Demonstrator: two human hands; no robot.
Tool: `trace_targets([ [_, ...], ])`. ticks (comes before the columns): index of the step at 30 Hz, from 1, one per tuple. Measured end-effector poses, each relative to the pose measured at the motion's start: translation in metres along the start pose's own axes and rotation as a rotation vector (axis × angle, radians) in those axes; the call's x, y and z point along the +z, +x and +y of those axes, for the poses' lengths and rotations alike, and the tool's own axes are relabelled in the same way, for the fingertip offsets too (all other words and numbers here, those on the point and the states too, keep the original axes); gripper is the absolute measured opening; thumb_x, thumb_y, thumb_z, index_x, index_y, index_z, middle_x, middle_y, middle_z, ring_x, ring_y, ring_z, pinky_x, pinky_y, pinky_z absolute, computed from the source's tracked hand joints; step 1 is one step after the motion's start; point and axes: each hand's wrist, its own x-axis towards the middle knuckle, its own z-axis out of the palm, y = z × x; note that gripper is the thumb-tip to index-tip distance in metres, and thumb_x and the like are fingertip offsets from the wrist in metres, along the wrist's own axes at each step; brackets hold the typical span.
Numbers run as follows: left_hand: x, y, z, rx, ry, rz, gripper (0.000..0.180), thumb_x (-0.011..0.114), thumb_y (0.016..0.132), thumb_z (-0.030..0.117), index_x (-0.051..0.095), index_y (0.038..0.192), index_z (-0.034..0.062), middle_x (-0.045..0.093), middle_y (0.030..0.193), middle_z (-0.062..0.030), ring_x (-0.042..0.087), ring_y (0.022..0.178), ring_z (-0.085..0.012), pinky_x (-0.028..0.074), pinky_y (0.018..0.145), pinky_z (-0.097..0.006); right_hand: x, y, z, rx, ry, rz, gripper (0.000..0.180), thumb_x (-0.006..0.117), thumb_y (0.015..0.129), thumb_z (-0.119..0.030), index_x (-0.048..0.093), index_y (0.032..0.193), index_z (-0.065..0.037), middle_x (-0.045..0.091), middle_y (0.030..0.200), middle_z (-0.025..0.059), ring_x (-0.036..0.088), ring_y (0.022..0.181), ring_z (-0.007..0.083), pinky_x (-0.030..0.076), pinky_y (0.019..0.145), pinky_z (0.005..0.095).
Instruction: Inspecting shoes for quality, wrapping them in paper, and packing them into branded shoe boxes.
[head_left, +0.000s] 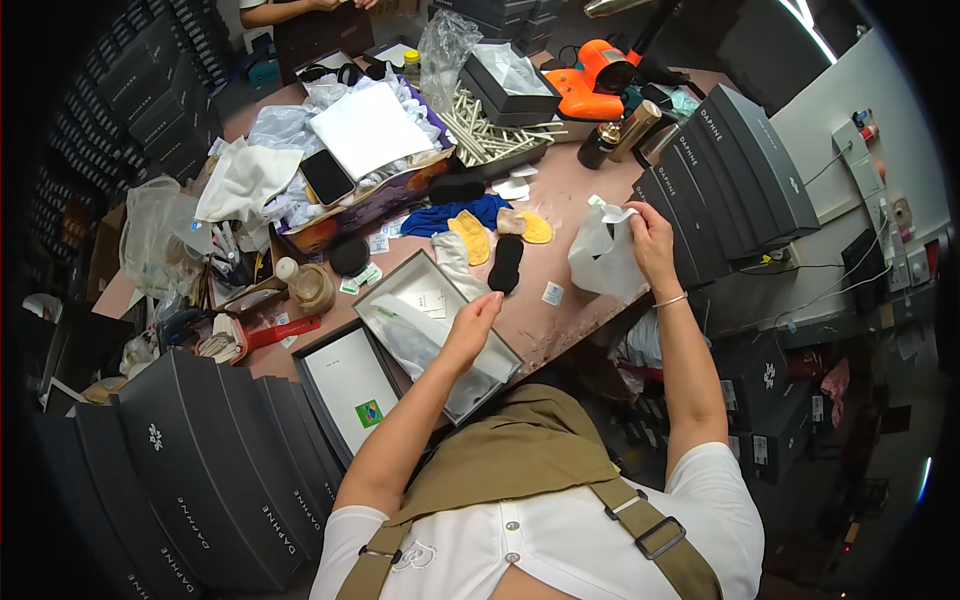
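My right hand (652, 248) pinches the upper edge of a white translucent plastic bag (603, 262), which hangs crumpled above the table's right side. My left hand (472, 332) is over an open grey shoe box (384, 287), its fingers pressed together. Whether anything small is between them I cannot make out. Inside the box lie a clear plastic-wrapped item (410, 338) and a white card (430, 303). Partly beneath the box sits a dark lid or box with a white panel (345, 378) and a green sticker (369, 412). A black pad (506, 264) lies just beyond my left hand.
Dark shoe boxes are stacked at left (205, 450) and right (715, 170). Farther back are a phone (327, 177), a tray of pale sticks (490, 130) and an orange heat gun (590, 85). Yellow pads (470, 237) lie mid-table. Another person's arm (285, 12) shows at the top.
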Motion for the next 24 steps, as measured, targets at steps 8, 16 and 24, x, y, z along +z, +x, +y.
trace_targets([
  [8,0.025,-0.03,0.023,-0.312,-1.078,-0.634,0.067,0.054,0.09,0.053,0.045,0.136,0.0052,0.056,0.129,-0.0155,0.059,0.112,-0.0257,0.049,0.095,-0.04,0.016,-0.131,-0.168,-0.314,0.315,-0.992,0.028,0.055,0.08,0.004,0.065,0.106,-0.001,0.065,0.095,0.01,0.062,0.087,0.0242,0.047,0.08,0.0311],
  [16,-0.011,-0.082,0.032,0.238,-0.409,-0.323,0.099,0.071,0.071,0.003,0.015,0.152,0.0115,0.043,0.139,-0.0046,0.044,0.126,-0.0154,0.034,0.106,-0.03,0.011,-0.22,-0.028,0.61,1.175,-0.779,0.05,0.052,0.094,-0.038,0.048,0.129,-0.003,0.055,0.125,0.0194,0.058,0.112,0.0336,0.051,0.09,0.0474],
  [24,0.008,-0.013,0.032,0.481,-0.522,0.403,0.057,0.057,0.086,-0.001,0.037,0.139,0.0004,0.052,0.128,-0.0075,0.051,0.112,-0.0154,0.038,0.1,-0.027,0.026,-0.147,-0.08,0.372,0.591,-0.667,0.109,0.075,0.07,-0.053,0.022,0.147,0.002,0.037,0.144,0.0119,0.036,0.132,0.0211,0.027,0.108,0.0314],
])
